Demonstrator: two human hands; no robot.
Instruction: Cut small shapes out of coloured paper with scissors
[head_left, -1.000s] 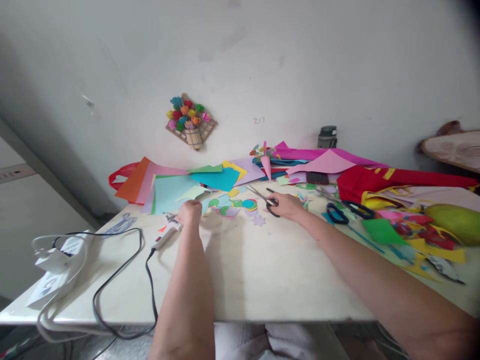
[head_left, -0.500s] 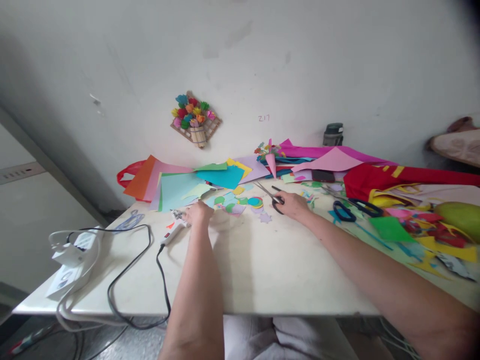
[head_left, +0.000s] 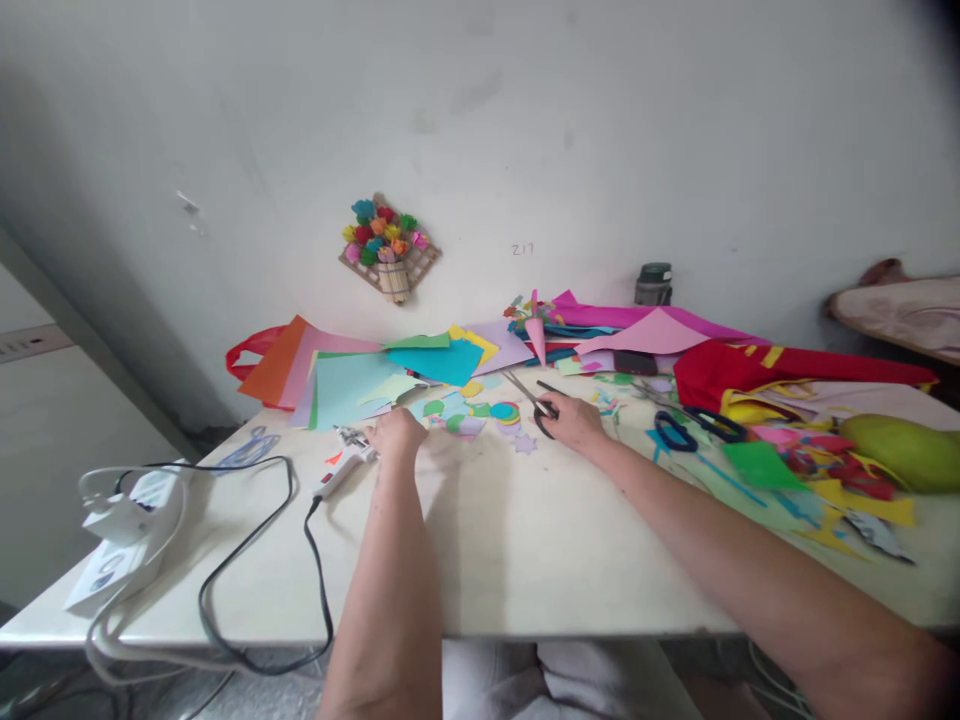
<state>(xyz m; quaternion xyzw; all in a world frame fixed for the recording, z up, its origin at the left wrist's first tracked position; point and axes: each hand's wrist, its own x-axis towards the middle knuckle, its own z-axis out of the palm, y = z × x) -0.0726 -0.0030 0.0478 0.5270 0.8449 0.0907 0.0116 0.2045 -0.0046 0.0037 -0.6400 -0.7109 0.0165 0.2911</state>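
Note:
My right hand (head_left: pixel 576 424) is closed at the handles of a pair of scissors (head_left: pixel 523 388), whose blades point away to the left, low over the table. A thin black stick, perhaps a pen (head_left: pixel 551 388), lies beside its fingers. My left hand (head_left: pixel 397 434) is low at the table, right beside a white glue gun (head_left: pixel 346 468); its fingers are curled and their tips hidden. Just beyond it is a pale green paper piece (head_left: pixel 394 388). Between the hands are several cut paper scraps, among them round pieces (head_left: pixel 504 412) and a lilac star-like shape (head_left: pixel 524 443).
Coloured paper sheets (head_left: pixel 345 380) lie along the wall. A power strip (head_left: pixel 112 570) and the glue gun's black cord (head_left: pixel 247 545) occupy the left. Blue-handled scissors (head_left: pixel 675 432), paper scraps, a red cloth (head_left: pixel 810 365) and a green fruit (head_left: pixel 900 452) are on the right.
The view has shifted slightly, so most things appear a little further left. Both hands stay at nearly the same places on the table.

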